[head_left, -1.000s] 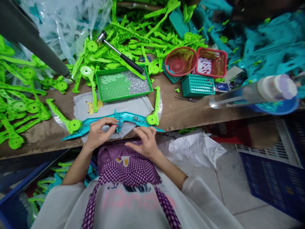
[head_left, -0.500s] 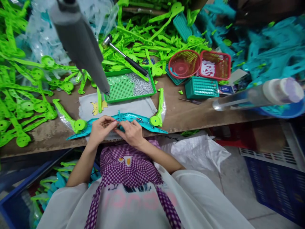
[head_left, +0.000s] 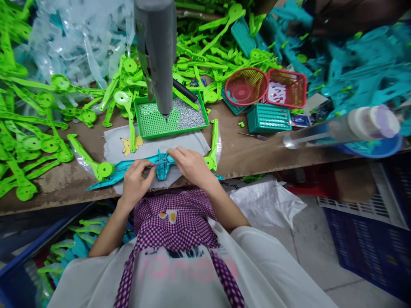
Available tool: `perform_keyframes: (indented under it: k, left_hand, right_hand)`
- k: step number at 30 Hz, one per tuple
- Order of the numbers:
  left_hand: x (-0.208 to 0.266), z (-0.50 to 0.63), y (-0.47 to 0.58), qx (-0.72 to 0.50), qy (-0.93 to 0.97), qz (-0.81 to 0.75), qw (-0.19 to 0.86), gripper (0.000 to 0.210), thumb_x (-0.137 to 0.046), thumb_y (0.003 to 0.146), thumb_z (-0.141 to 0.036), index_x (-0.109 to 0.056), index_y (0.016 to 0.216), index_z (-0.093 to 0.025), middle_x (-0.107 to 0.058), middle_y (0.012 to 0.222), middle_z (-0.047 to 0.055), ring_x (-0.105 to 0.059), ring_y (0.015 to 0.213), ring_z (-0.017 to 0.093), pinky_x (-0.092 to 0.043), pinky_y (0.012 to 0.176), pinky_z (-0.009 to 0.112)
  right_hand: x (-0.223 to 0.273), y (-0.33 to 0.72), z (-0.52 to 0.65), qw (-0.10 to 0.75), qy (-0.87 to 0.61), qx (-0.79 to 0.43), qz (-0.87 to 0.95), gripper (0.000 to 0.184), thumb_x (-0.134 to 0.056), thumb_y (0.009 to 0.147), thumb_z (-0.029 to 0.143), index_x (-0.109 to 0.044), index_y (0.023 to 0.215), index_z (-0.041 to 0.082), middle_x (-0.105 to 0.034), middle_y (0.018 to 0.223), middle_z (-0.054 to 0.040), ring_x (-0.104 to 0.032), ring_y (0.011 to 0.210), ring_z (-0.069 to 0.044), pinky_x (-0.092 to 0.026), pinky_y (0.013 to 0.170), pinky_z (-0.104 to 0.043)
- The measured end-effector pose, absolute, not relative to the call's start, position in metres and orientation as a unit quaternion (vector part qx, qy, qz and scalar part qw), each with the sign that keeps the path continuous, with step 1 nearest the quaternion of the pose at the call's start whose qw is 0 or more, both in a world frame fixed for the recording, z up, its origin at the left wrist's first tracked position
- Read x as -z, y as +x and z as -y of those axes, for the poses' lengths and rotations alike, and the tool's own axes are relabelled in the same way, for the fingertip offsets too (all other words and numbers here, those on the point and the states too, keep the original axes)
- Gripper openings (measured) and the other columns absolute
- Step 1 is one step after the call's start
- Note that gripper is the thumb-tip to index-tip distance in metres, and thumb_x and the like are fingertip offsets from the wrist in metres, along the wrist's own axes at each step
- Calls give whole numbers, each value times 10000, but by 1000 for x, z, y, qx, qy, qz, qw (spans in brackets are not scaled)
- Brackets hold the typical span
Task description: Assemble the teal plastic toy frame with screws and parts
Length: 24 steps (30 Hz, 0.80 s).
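A long turquoise plastic toy-bow body (head_left: 162, 167) lies across the table's front edge, its hollow side up. Green plastic arms, the left one (head_left: 104, 171) and the right one (head_left: 211, 161), stand out from its two ends. Along the body runs a thin dark-red cord (head_left: 123, 166). My left hand (head_left: 137, 180) is closed left of the centre, thumb and forefinger pinched at the cord. Over the right half lies my right hand (head_left: 191, 167), fingers bent and tips together by the centre; what they hold is hidden. A grey cloth (head_left: 150, 147) shows under the body.
A grey power screwdriver (head_left: 157, 55) hangs over a green tray (head_left: 150, 136) of small metal screws. Green parts (head_left: 48, 145) heap up at left. Red baskets (head_left: 247, 102), a teal box (head_left: 269, 119) and a clear tube (head_left: 321, 130) stand to the right.
My hands have moved apart from the centre, my right hand going right and up, baring the body's middle and the cord. The hanging screwdriver has swung right, over the tray.
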State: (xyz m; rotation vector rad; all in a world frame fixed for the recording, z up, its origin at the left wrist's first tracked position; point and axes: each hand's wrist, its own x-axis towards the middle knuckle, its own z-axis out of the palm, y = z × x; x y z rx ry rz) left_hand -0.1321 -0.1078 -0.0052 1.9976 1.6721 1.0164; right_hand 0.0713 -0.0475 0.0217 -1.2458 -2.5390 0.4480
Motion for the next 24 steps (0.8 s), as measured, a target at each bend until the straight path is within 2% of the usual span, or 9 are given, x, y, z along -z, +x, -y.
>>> perform_keyframes:
  k: [4, 7, 12, 16, 18, 20, 22, 24]
  left_hand:
    - [4, 114, -127, -333, 756, -551, 114, 72, -586, 918, -191, -643, 962, -201, -688, 919, 57, -645, 876, 190, -516, 820, 329]
    - [6, 115, -124, -296, 803, -513, 69, 99, -578, 923, -184, -650, 990, -193, -698, 998, 97, -643, 913, 219, -506, 829, 359]
    - [6, 106, -123, -224, 877, -425, 14, 172, -523, 928, -116, -661, 1009, -179, -684, 1196, 140, -624, 1136, 264, -469, 945, 403]
    - [-3, 93, -122, -178, 882, -435, 32, 239, -455, 939, -90, -659, 1042, -160, -706, 1117, 158, -658, 1021, 265, -481, 860, 396]
    - [-10, 85, -119, -160, 875, -455, 31, 224, -441, 955, -126, -661, 980, -155, -721, 952, 143, -669, 890, 263, -479, 777, 384]
    - [-17, 75, -117, -156, 860, -483, 45, 206, -450, 963, -175, -651, 923, -160, -701, 801, 104, -657, 759, 242, -466, 699, 358]
    - [-23, 65, -118, -174, 833, -514, 108, 163, -479, 953, -214, -632, 908, -175, -683, 734, 58, -632, 653, 202, -447, 627, 319]
    - [-26, 54, -121, -205, 793, -535, 208, 107, -517, 925, -235, -610, 894, -192, -673, 704, 15, -610, 583, 162, -431, 569, 281]
  right_hand:
    - [-27, 61, 10, 117, -368, -261, 885, 292, -391, 984, 152, -620, 1150, 225, -673, 1066, -41, -604, 863, -160, -412, 736, -282]
    - [-24, 46, -9, 99, -322, -325, 884, 265, -420, 962, 135, -656, 1059, 207, -701, 1053, -34, -614, 920, -158, -410, 786, -272]
    - [-20, 23, -27, 22, -269, -392, 880, 233, -534, 866, 64, -719, 908, 200, -749, 967, -20, -644, 894, -153, -432, 798, -274]
    - [-19, 17, -36, 23, -264, -435, 861, 209, -568, 876, 98, -739, 953, 192, -763, 990, -34, -664, 909, -157, -467, 822, -286]
    - [-22, 20, -35, 60, -266, -458, 846, 233, -567, 897, 127, -726, 1055, 190, -753, 1086, -49, -664, 983, -160, -478, 885, -297]
    - [-26, 30, -26, 145, -298, -458, 825, 283, -533, 930, 161, -686, 1164, 204, -725, 1170, -51, -647, 1051, -159, -479, 932, -312]
    - [-29, 45, -9, 251, -359, -425, 792, 279, -484, 975, 228, -656, 1194, 215, -709, 1168, -48, -635, 1047, -156, -488, 915, -317]
    - [-27, 58, 14, 320, -417, -367, 768, 274, -465, 1000, 337, -655, 1137, 195, -708, 1064, -53, -633, 947, -153, -499, 845, -307]
